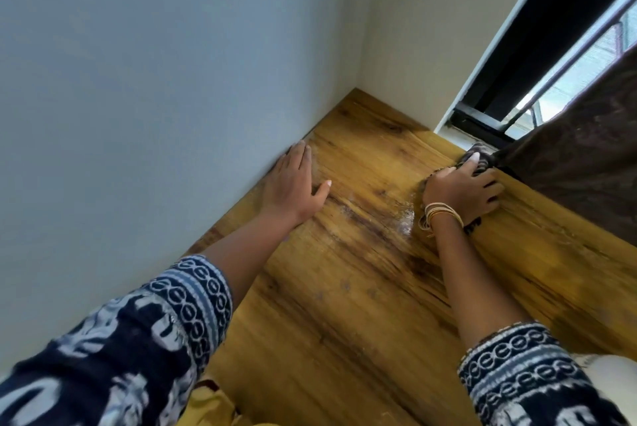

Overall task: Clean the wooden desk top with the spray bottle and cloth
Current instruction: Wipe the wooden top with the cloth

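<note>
Pressing down on a dark cloth [477, 160], the right hand [462, 189] is curling its fingers over the fabric at the far right edge of the wooden desk top [362, 287], just beside the window frame [482, 122] and a brown curtain [579, 163]. The left hand [296, 181] is lying flat, fingers straight, along the desk's left edge against the wall [155, 81]. A wet, foamy patch [403, 222] is showing between the hands. Bangles [439, 215] are circling the right wrist.
</note>
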`<state>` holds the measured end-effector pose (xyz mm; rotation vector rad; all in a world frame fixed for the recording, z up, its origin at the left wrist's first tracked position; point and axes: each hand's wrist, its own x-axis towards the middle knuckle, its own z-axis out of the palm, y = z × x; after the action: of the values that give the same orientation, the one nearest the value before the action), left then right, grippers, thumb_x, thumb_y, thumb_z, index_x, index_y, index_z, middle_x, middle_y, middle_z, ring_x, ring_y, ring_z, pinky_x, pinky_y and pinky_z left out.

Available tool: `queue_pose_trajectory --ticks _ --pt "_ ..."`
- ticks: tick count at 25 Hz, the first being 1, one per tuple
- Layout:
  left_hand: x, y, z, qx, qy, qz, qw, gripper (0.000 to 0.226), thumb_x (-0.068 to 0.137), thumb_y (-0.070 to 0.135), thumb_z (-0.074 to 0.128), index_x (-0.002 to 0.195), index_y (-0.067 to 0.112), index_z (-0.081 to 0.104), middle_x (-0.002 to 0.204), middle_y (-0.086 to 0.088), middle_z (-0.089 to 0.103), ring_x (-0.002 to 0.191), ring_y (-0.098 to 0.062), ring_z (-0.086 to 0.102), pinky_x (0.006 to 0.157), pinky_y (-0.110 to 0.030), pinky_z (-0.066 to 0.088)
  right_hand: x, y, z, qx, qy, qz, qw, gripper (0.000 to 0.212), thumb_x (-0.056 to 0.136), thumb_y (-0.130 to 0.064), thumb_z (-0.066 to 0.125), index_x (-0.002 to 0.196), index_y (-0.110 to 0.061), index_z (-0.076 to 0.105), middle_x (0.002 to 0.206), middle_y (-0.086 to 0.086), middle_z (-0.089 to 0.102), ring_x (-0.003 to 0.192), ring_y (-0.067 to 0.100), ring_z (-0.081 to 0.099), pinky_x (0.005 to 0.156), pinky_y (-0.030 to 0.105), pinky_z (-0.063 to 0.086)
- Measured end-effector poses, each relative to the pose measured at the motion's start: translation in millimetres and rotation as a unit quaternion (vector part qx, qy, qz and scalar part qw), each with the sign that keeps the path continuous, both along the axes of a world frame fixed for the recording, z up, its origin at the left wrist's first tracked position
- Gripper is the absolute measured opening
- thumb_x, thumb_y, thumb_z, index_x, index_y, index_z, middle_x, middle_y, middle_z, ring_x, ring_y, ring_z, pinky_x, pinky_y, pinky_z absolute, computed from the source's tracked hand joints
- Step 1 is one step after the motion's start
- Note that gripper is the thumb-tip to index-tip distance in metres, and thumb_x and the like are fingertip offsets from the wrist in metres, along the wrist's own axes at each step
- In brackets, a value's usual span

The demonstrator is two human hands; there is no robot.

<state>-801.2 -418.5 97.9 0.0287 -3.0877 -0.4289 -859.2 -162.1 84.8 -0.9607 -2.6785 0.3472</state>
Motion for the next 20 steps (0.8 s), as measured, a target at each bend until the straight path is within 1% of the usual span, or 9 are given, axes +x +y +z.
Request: queue_pose_trajectory --ticks 3,6,9,12,15,16,18,20 --pt "15 -3 17 0.049 0.046 0.023 0.997 0.078 0.094 0.051 0.045 0.154 0.007 0.02 0.162 -0.01 0.018 0.149 -0.023 0.014 0.121 -0.035 0.012 -3 0 2 -0.013 0.004 0.025 1.0 0.054 0.092 -0.03 0.046 0.144 -0.017 0.04 0.139 0.022 0.04 0.125 0.045 0.037 0.102 0.056 0.03" --pt "48 -19 25 0.092 0.079 0.06 0.991 0.066 0.095 0.043 0.048 0.149 0.01 0.034 0.155 -0.008 0.033 0.144 -0.022 0.028 0.118 -0.037 0.026 -2 0 2 -0.028 0.001 0.028 0.999 0.055 0.092 -0.031 0.046 0.145 -0.019 0.04 0.141 0.022 0.039 0.128 0.045 0.034 0.104 0.057 0.028" --pt "93 -40 27 0.108 0.121 0.11 0.981 0.05 0.095 0.031 0.05 0.14 0.009 0.047 0.14 -0.007 0.051 0.13 -0.023 0.046 0.106 -0.038 0.041 0 2 6 -0.045 0.006 0.043 0.998 0.054 0.093 -0.029 0.045 0.146 -0.019 0.039 0.143 0.023 0.037 0.129 0.046 0.033 0.104 0.056 0.027" --pt "137 -50 23 0.104 0.138 0.148 0.974 0.045 0.092 0.028 0.047 0.131 0.007 0.054 0.127 -0.009 0.059 0.115 -0.025 0.056 0.096 -0.038 0.048 5 1 8 -0.044 0.005 0.083 0.996 0.054 0.094 -0.029 0.045 0.147 -0.019 0.039 0.147 0.023 0.034 0.13 0.046 0.033 0.104 0.056 0.026" --pt "179 -47 9 0.091 0.151 0.205 0.963 0.04 0.091 0.023 0.047 0.123 0.003 0.058 0.118 -0.013 0.061 0.108 -0.028 0.058 0.092 -0.041 0.05 17 -7 3 -0.022 0.01 0.14 0.99 0.054 0.093 -0.029 0.046 0.145 -0.019 0.042 0.144 0.025 0.037 0.13 0.045 0.034 0.105 0.056 0.028" --pt "193 -44 2 0.078 0.151 0.225 0.96 0.039 0.09 0.022 0.047 0.121 0.003 0.059 0.118 -0.014 0.06 0.11 -0.029 0.057 0.095 -0.045 0.049 21 -10 1 -0.017 0.015 0.158 0.987 0.053 0.092 -0.029 0.046 0.144 -0.018 0.043 0.142 0.026 0.039 0.129 0.045 0.034 0.105 0.056 0.029" --pt "218 -39 -12 0.06 0.146 0.266 0.951 0.037 0.088 0.022 0.047 0.119 0.005 0.058 0.121 -0.012 0.057 0.117 -0.03 0.052 0.104 -0.05 0.041 24 -11 -2 -0.009 0.016 0.183 0.983 0.053 0.09 -0.029 0.045 0.142 -0.017 0.045 0.14 0.026 0.041 0.125 0.046 0.038 0.103 0.055 0.032" --pt "236 -36 -21 0.053 0.135 0.325 0.935 0.039 0.088 0.025 0.046 0.122 0.007 0.055 0.128 -0.013 0.051 0.123 -0.03 0.046 0.108 -0.048 0.035 23 -9 -3 -0.009 0.017 0.186 0.982 0.053 0.089 -0.03 0.045 0.141 -0.018 0.046 0.138 0.025 0.043 0.123 0.046 0.04 0.102 0.056 0.034"
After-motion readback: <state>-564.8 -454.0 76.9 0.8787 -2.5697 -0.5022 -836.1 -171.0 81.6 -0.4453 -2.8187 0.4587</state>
